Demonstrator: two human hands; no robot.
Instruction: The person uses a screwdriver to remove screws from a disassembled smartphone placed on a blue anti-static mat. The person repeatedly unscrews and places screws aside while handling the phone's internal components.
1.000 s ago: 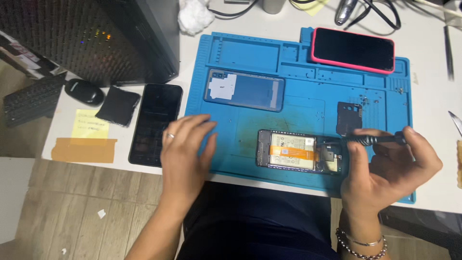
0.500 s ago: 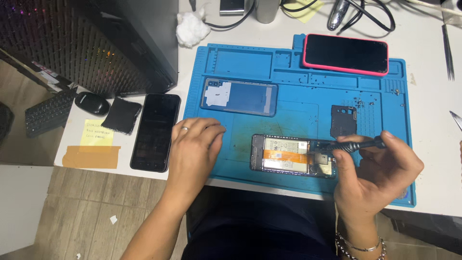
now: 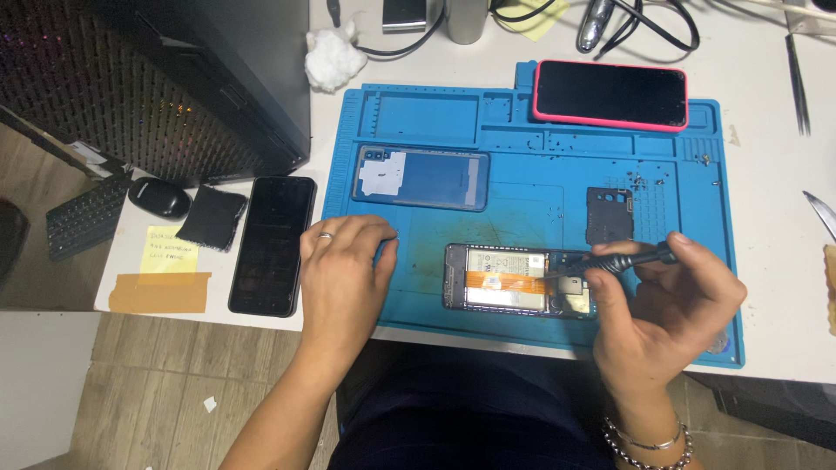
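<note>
Gripping screwdriver (image 3: 623, 258), right hand (image 3: 666, 305); tip seemingly touching opened phone (image 3: 518, 280)

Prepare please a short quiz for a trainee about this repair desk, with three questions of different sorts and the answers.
1. True or false: the right hand holds a black screwdriver over the opened phone.
2. What does the left hand rest on?
A. the keyboard
B. the blue mat
C. the pink-cased phone
3. Fill in: the blue back cover lies on the mat, ____ the opened phone (nearer or farther from the person).

Key: 1 true; 2 B; 3 farther.
</note>
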